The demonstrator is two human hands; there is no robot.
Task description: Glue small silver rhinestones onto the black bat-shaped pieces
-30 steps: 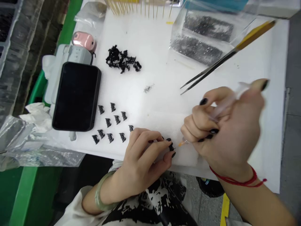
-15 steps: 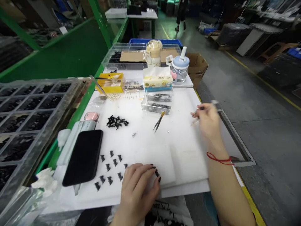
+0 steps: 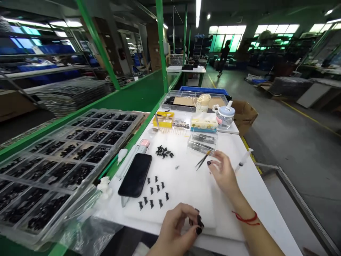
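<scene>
My left hand rests at the near edge of the white foam pad, fingers pinched on a small black clip. My right hand is stretched out over the pad with fingers spread and nothing in them, close to the tweezers. A syringe lies on the table just right of that hand. Several small black clips sit in rows on the pad, and a loose heap of black parts lies farther back.
A black phone lies left of the clips. Clear boxes, a tissue pack, a blue-capped bottle and a yellow box stand behind. Large compartment trays of black parts fill the left. A person walks far off.
The camera has tilted up from the pad to the hall. My right hand has let go of the syringe, which now lies on the table, and reached left toward the tweezers.
</scene>
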